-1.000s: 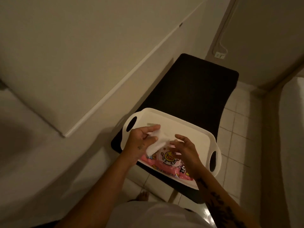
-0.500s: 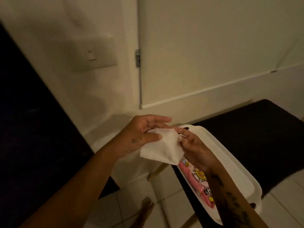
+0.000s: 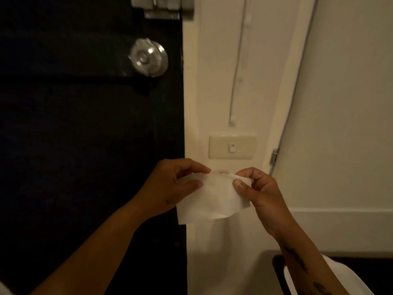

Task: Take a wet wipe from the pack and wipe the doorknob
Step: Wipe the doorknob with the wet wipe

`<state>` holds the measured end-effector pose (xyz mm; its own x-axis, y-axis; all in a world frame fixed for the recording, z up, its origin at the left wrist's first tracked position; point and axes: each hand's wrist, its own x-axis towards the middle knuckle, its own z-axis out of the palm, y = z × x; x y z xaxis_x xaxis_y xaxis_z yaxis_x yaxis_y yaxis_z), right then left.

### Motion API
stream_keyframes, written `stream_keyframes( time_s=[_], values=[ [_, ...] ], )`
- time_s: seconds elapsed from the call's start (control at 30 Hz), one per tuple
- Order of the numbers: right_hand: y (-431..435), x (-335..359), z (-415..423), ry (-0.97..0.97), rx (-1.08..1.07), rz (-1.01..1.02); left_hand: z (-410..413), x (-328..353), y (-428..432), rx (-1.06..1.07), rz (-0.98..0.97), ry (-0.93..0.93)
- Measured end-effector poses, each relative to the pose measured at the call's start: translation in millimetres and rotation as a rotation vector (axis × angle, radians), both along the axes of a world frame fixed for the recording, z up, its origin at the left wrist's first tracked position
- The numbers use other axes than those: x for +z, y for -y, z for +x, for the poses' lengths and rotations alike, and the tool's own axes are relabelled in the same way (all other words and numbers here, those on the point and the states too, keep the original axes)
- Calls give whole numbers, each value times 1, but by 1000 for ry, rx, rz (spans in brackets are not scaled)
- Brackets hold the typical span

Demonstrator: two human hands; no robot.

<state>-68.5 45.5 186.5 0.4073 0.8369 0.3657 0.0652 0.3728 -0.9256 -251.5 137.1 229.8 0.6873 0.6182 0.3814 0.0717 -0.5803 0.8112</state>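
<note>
A white wet wipe (image 3: 209,198) hangs spread between both hands at chest height, in front of the door frame. My left hand (image 3: 170,186) pinches its upper left corner and my right hand (image 3: 258,191) pinches its upper right corner. A round silver doorknob (image 3: 148,58) sits on the black door (image 3: 85,145), up and to the left of the hands, well apart from the wipe. The wipe pack is out of view.
A cream light switch (image 3: 232,146) is on the wall just above the wipe. A metal latch (image 3: 165,7) sits at the door's top edge. A white tray rim (image 3: 348,277) on a dark surface shows at the lower right. A hinged cream panel stands at the right.
The view has swung up and left from the tray to the black door and its knob. Both hands lifted the wipe clear of the pack and spread it open.
</note>
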Motion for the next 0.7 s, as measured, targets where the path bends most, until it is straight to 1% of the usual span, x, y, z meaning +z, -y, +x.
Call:
stream_keyframes(
  time_s=[0.07,0.17,0.2,0.33,0.4,0.5,0.7],
  values=[
    [-16,22,-17,52,-10,57,-20,16,-10,31,26,56],
    [-40,53,-44,151,-23,151,-50,41,-25,83,140,115],
    [-47,63,-53,184,-33,179,-59,50,-30,98,201,144],
    [-72,106,-85,256,-92,290,-85,90,-48,193,574,245],
    [-82,129,-97,290,-124,341,-93,111,-57,239,705,282],
    [-95,161,-109,325,-203,392,-97,145,-69,304,773,259],
    [-127,208,-100,365,-399,403,-80,189,-105,295,816,100]
  ],
)
